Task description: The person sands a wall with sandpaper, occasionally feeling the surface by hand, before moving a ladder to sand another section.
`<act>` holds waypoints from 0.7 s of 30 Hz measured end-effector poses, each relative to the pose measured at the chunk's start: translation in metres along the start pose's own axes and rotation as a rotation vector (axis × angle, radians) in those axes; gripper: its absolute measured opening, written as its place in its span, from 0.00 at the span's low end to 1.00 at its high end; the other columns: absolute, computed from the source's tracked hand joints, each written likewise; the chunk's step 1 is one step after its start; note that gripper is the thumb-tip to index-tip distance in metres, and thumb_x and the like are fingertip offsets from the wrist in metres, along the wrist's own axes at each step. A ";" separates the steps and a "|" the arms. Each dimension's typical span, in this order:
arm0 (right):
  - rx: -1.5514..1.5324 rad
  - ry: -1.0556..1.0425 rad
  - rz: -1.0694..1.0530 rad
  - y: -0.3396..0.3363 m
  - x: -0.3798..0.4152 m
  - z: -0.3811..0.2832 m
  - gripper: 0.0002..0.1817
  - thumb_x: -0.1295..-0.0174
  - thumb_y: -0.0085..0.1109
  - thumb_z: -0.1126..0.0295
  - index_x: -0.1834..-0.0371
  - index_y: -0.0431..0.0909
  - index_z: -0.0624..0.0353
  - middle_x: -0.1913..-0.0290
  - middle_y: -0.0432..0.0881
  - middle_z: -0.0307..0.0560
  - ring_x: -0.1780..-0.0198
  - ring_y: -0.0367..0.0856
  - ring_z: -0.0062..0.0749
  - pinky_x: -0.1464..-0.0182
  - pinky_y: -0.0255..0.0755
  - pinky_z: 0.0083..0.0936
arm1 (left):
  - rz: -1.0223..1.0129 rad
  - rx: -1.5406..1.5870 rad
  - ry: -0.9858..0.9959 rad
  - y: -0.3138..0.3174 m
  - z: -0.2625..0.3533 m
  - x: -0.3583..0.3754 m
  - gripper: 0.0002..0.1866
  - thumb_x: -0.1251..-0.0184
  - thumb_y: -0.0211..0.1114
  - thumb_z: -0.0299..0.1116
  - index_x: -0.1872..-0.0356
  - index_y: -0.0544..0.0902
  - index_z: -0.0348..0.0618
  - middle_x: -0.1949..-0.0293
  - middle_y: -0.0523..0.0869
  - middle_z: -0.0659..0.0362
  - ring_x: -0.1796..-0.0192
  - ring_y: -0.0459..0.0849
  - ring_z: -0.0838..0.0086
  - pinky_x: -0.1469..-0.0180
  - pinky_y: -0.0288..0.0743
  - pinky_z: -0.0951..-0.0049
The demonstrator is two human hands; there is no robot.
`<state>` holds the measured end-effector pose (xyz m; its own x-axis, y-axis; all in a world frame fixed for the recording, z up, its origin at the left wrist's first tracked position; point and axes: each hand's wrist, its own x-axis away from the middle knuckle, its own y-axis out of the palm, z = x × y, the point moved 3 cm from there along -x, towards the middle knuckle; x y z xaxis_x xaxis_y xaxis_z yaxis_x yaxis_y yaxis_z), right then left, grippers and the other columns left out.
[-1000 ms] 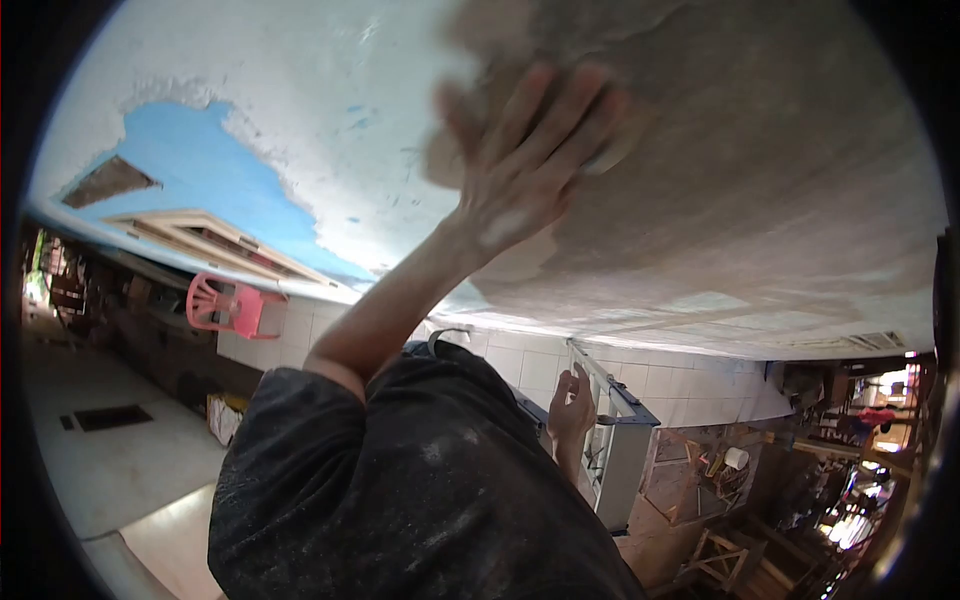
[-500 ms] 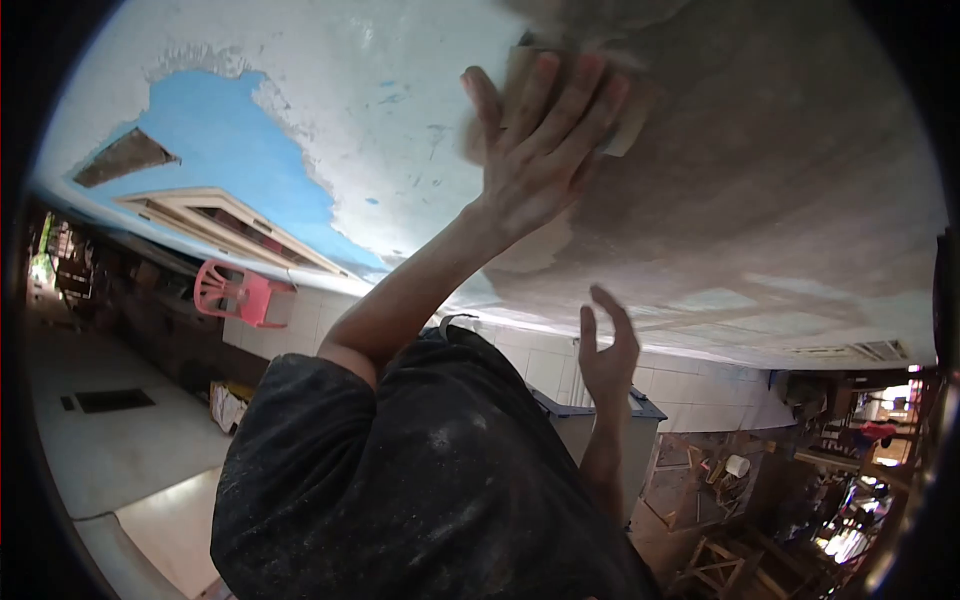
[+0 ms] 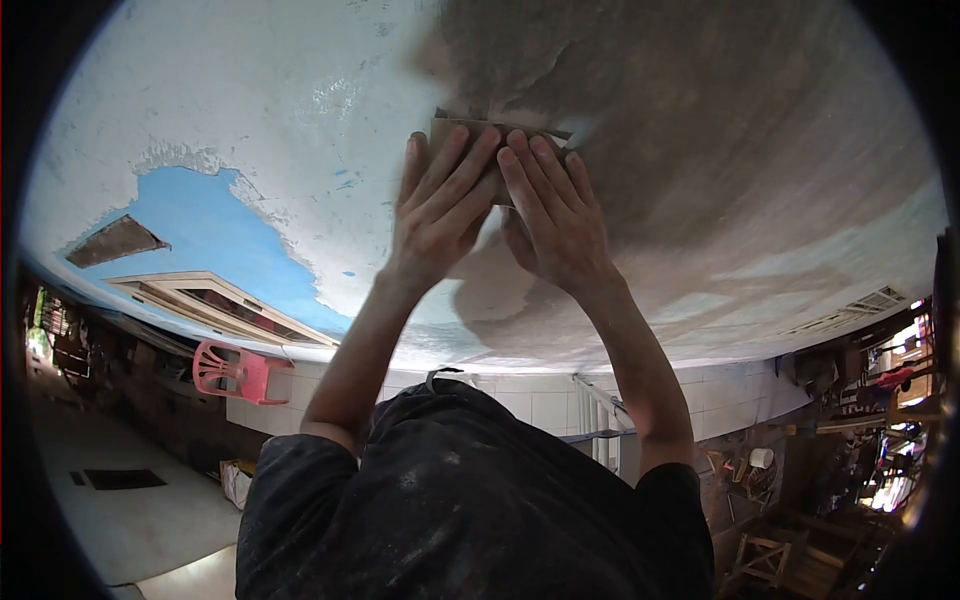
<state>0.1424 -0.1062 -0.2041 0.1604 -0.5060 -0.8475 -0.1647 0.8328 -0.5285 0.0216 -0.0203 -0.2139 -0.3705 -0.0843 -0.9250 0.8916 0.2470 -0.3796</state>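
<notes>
Both my hands press a brown sheet of sandpaper (image 3: 486,190) against the painted wall (image 3: 270,90). My left hand (image 3: 435,215) lies over its left half, fingers flat and stretched upward. On the right half, my right hand (image 3: 565,225) has its fingers laid side by side, with the thumb lower down near the bottom edge. A dark edge of the sheet shows above the fingertips; the side against the wall is hidden. Around it the surface passes from whitish on the left to a dark grey-brown area (image 3: 700,120) on the right.
A bright blue patch (image 3: 220,225) with ragged edges lies left, beside a window frame (image 3: 215,305). A pink plastic chair (image 3: 240,373) stands at lower left. A metal ladder (image 3: 598,415) is behind my right arm. Wooden frames (image 3: 770,560) and clutter fill the lower right.
My right hand has risen from below and now joins the left on the sandpaper. My left hand and the sheet have shifted left and slightly down in view. The camera view has tilted.
</notes>
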 end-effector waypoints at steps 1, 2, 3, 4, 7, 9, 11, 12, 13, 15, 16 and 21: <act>0.046 -0.013 0.002 0.002 0.002 0.001 0.28 0.42 0.54 0.71 0.34 0.68 0.52 0.33 0.70 0.40 0.31 0.66 0.32 0.30 0.54 0.42 | -0.030 -0.012 0.046 -0.004 -0.006 0.004 0.19 0.42 0.66 0.31 0.47 0.83 0.55 0.38 0.77 0.65 0.30 0.67 0.70 0.26 0.45 0.51; 0.094 -0.023 0.006 0.004 0.003 0.002 0.27 0.41 0.53 0.70 0.34 0.69 0.51 0.33 0.70 0.38 0.31 0.66 0.30 0.30 0.52 0.42 | -0.047 -0.031 0.041 -0.007 -0.012 0.007 0.20 0.43 0.67 0.31 0.47 0.83 0.60 0.39 0.77 0.69 0.32 0.69 0.74 0.26 0.46 0.51; 0.151 -0.026 0.013 0.007 0.004 0.002 0.26 0.40 0.53 0.69 0.35 0.69 0.51 0.33 0.70 0.37 0.31 0.66 0.29 0.29 0.50 0.45 | -0.058 -0.052 0.068 -0.008 -0.015 0.007 0.20 0.43 0.67 0.32 0.48 0.83 0.61 0.39 0.78 0.70 0.32 0.69 0.75 0.26 0.46 0.49; 0.207 -0.031 0.020 0.009 0.005 0.002 0.26 0.39 0.53 0.68 0.35 0.70 0.50 0.33 0.70 0.35 0.31 0.65 0.27 0.28 0.47 0.47 | -0.068 -0.074 0.093 -0.010 -0.017 0.006 0.20 0.43 0.67 0.32 0.48 0.83 0.61 0.39 0.78 0.71 0.33 0.70 0.76 0.27 0.45 0.46; 0.342 -0.039 0.078 0.011 0.001 0.004 0.24 0.37 0.51 0.65 0.36 0.71 0.49 0.33 0.70 0.33 0.31 0.65 0.25 0.27 0.36 0.56 | -0.045 -0.147 0.182 -0.012 -0.021 -0.006 0.16 0.42 0.67 0.33 0.51 0.85 0.61 0.43 0.81 0.70 0.35 0.73 0.74 0.27 0.34 0.41; 0.394 -0.034 0.103 0.006 -0.008 0.009 0.23 0.37 0.51 0.63 0.37 0.72 0.48 0.33 0.70 0.33 0.30 0.64 0.24 0.28 0.31 0.61 | -0.011 -0.193 0.214 -0.014 -0.020 -0.023 0.15 0.41 0.67 0.34 0.52 0.86 0.61 0.45 0.82 0.69 0.36 0.74 0.74 0.28 0.27 0.38; 0.414 -0.009 0.094 -0.004 -0.023 0.012 0.24 0.37 0.52 0.60 0.37 0.72 0.47 0.33 0.70 0.33 0.30 0.62 0.24 0.29 0.27 0.66 | 0.009 -0.230 0.212 -0.017 -0.017 -0.042 0.14 0.41 0.67 0.35 0.53 0.86 0.63 0.46 0.83 0.70 0.37 0.75 0.75 0.29 0.21 0.37; 0.383 0.005 0.094 -0.003 -0.022 0.012 0.24 0.38 0.53 0.58 0.37 0.72 0.47 0.33 0.69 0.33 0.29 0.62 0.24 0.30 0.26 0.67 | 0.024 -0.193 0.191 -0.015 -0.017 -0.045 0.15 0.40 0.66 0.36 0.51 0.85 0.63 0.46 0.83 0.70 0.37 0.75 0.74 0.30 0.15 0.37; 0.354 0.019 0.093 -0.002 -0.021 0.011 0.25 0.38 0.54 0.55 0.37 0.72 0.46 0.32 0.69 0.33 0.29 0.61 0.24 0.31 0.26 0.69 | 0.000 -0.178 0.163 -0.012 -0.017 -0.041 0.16 0.39 0.64 0.37 0.49 0.84 0.64 0.44 0.82 0.72 0.36 0.73 0.75 0.30 0.14 0.37; 0.342 0.026 0.075 0.004 -0.015 0.011 0.28 0.40 0.55 0.51 0.37 0.72 0.46 0.32 0.68 0.33 0.29 0.60 0.25 0.32 0.25 0.71 | -0.034 -0.149 0.112 -0.008 -0.016 -0.026 0.18 0.37 0.61 0.37 0.45 0.81 0.65 0.41 0.79 0.75 0.34 0.71 0.78 0.31 0.12 0.37; 0.352 0.020 0.054 0.011 -0.003 0.010 0.30 0.41 0.56 0.48 0.37 0.72 0.46 0.32 0.68 0.33 0.29 0.60 0.25 0.33 0.24 0.73 | -0.072 -0.160 0.118 -0.007 -0.016 -0.016 0.18 0.38 0.65 0.38 0.46 0.82 0.63 0.45 0.82 0.70 0.35 0.73 0.70 0.32 0.13 0.36; 0.340 -0.006 0.050 0.013 0.000 0.010 0.37 0.43 0.53 0.39 0.34 0.68 0.49 0.31 0.67 0.38 0.28 0.59 0.30 0.34 0.20 0.73 | -0.074 -0.179 0.137 0.000 -0.021 -0.005 0.18 0.36 0.60 0.41 0.44 0.81 0.63 0.39 0.78 0.70 0.30 0.67 0.72 0.32 0.10 0.37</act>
<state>0.1504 -0.0931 -0.2105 0.1658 -0.4622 -0.8711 0.1612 0.8842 -0.4385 0.0175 0.0007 -0.2087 -0.4761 0.0200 -0.8792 0.8045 0.4136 -0.4262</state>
